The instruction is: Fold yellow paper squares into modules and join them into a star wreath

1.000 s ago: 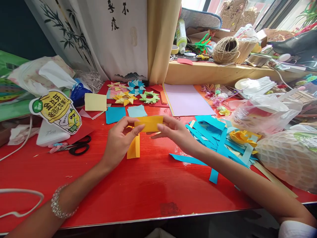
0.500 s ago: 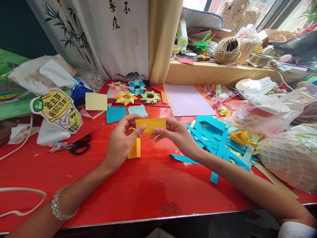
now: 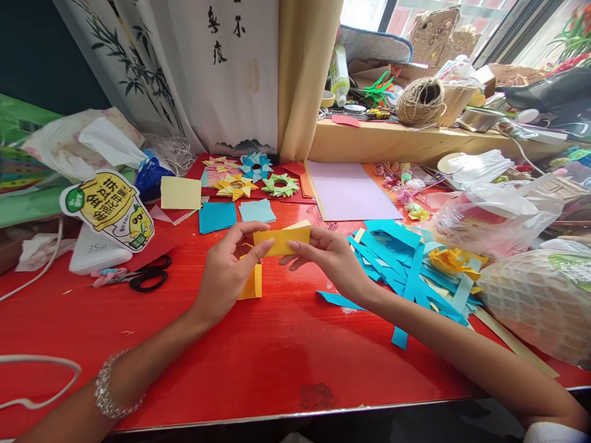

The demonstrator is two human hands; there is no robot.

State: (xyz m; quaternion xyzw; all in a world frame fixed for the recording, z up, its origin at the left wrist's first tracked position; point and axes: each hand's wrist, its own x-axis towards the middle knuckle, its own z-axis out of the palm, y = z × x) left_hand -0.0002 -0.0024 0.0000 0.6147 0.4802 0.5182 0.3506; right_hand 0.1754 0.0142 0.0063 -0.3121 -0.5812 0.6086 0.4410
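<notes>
Yellow paper strip: raised over the red table, its long side lying from nine to three o'clock, with both hands on it
Left hand: pinched on the strip at its nine o'clock end, the thumb on the near face and other fingers behind
Right hand: pinched on the strip at its three o'clock end, thumb also on the near face, some fingers spread loosely below
Pale flap: appears over the top edge, toward one o'clock; I cannot tell if it belongs to the same paper
Step in hand: by the grip, I judge that a fold is being set; the crease itself is too small to see
Edges: it would be good to make them level at both ends before any firm pressing, because a slanted fold is hard to correct
Thumbs: best to press from the middle and slide outward, equally at both sides, so the paper should not twist
Crease: finishing it against the table would probably give a sharper line than in the air
Folded yellow paper: on the table at seven o'clock of the strip, partly covered by the left hand
Blue paper strips: piled at three o'clock, near the right forearm; better keep the sleeve from dragging them
</notes>
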